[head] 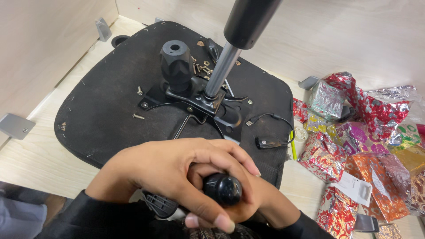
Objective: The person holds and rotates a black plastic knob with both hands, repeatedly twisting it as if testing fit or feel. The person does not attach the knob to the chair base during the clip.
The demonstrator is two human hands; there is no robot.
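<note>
Bright, even light from overhead, with only soft, short shadows under the seat [110, 110]. Glare glints on the foil wrappers [367, 132] at right and the metal rod [221, 66]. The near knob [222, 189] and hands are slightly soft; edges bow a little.

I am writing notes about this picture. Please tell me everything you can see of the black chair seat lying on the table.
The chair seat lies upside down on the pale wooden table. Its underside is black cloth, stapled along the edge. A black metal plate with a knob is mounted at its middle, and a silver-and-black gas cylinder rises from it. Loose screws and a small black cable rest on the cloth.
</note>
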